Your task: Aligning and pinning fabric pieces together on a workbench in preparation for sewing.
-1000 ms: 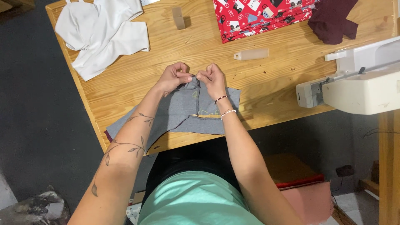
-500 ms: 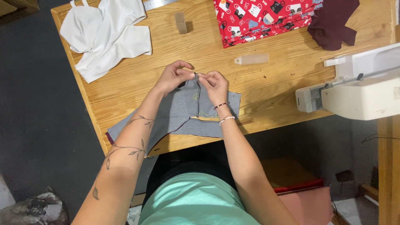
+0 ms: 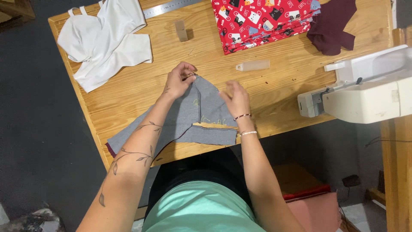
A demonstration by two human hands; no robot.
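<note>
**One grey cloth, two hands at its top edge**

One grey cloth [image 3: 189, 120] lies at the table's [image 3: 128, 103] near edge, its lower part hanging a little over that edge, with a yellowish strip along a fold near the bottom. The left hand [image 3: 179, 80] is closed, thumb and fingers pinching the cloth's top corner; something small seems to sit in the pinch, too small to make out. The right hand [image 3: 235, 98] is just beside the cloth's right edge, fingers loosely spread and blurred, holding nothing that can be seen; whether it touches the cloth cannot be told. Two thin bracelets circle that wrist.

Beyond the hands, toward the middle of the table, lies a small pale tube [image 3: 253, 65], on its side. A small tan block [image 3: 181, 30] stands nearer the far edge. A steel ruler [image 3: 169, 7] runs along the far edge and is cut off at the top. At the far left corner lies a white garment [image 3: 105, 43] with straps. Near the far right lies folded red cloth [image 3: 264, 21] printed with small cats, its top cut off, and touching it on the right a dark maroon piece [image 3: 330, 25]. A white sewing machine [image 3: 365, 92] stands at the right edge, partly out of frame.
</note>
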